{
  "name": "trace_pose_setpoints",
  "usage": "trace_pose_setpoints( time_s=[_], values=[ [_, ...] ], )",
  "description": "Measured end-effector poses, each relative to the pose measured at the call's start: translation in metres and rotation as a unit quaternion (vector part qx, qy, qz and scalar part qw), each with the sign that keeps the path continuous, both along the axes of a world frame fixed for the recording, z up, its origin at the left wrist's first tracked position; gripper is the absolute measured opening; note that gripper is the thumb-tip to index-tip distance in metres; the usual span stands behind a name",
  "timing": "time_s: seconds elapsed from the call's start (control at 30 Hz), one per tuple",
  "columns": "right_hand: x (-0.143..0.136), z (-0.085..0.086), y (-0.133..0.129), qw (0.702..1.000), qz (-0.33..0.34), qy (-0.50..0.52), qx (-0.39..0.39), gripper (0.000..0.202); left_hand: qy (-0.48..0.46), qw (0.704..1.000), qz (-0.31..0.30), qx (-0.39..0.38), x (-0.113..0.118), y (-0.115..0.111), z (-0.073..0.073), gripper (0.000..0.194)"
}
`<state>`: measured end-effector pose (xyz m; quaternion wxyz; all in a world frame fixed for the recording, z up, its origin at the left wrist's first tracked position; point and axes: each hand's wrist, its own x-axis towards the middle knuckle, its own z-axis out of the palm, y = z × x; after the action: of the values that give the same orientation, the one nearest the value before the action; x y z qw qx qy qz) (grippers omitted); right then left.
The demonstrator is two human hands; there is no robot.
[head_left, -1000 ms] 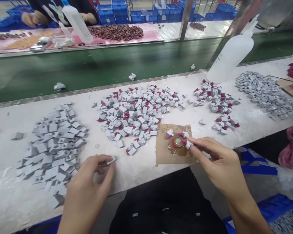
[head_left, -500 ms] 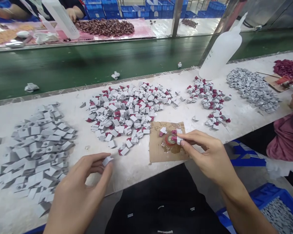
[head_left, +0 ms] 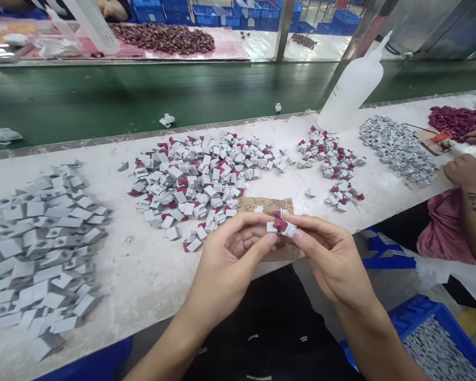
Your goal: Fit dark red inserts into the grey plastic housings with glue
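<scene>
My left hand (head_left: pixel 232 259) pinches a small grey plastic block (head_left: pixel 272 227) between thumb and fingers. Between the thumb and fingertips of my right hand (head_left: pixel 333 251) is a grey plastic piece with maroon ends (head_left: pixel 289 229). The maroon end meets the grey block; how deep it sits I cannot tell. Both hands are over a square of cardboard (head_left: pixel 275 255), which they mostly hide, with another light piece (head_left: pixel 258 209) lying on it. Just behind is a heap of joined grey-and-maroon pieces (head_left: pixel 202 182). Plain grey blocks (head_left: pixel 43 248) are heaped at left.
A white squeeze bottle (head_left: pixel 351 95) stands behind a smaller grey-and-maroon heap (head_left: pixel 333 153). A green conveyor belt (head_left: pixel 122 100) carries a few pieces beyond the table. At right, a co-worker's hands (head_left: pixel 468 169) are near grey (head_left: pixel 396 148) and maroon (head_left: pixel 456 120) heaps. A blue crate (head_left: pixel 420 304) stands below.
My left hand has moved right with the grey block, up to the piece in my right hand. Pieces on the belt have shifted left in view, and the view itself has turned slightly.
</scene>
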<state>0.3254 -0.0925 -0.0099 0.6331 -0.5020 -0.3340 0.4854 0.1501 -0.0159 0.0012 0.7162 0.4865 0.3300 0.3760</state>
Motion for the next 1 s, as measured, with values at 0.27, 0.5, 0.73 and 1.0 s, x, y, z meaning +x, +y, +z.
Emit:
trace_pose_setpoints(
  time_s=[0.27, 0.5, 0.73, 1.0],
  values=[
    [0.006, 0.004, 0.008, 0.994, 0.027, -0.099, 0.025, 0.019, 0.053, 0.996, 0.0, 0.068, -0.005, 0.004, -0.001, 0.007],
    [0.012, 0.028, 0.033, 0.984, 0.107, -0.14, 0.016, 0.02, 0.166, 0.97, -0.04, 0.172, -0.023, 0.04, 0.028, 0.008],
    [0.062, 0.049, 0.203, 0.832, 0.003, -0.548, -0.082, 0.05, 0.405, 0.865, 0.037, 0.295, -0.006, 0.164, 0.062, 0.009],
    [0.08, 0.003, 0.375, 0.777, -0.063, -0.598, -0.185, 0.043, 0.505, 0.834, 0.077, 0.207, 0.085, 0.311, 0.029, 0.032]
  ],
)
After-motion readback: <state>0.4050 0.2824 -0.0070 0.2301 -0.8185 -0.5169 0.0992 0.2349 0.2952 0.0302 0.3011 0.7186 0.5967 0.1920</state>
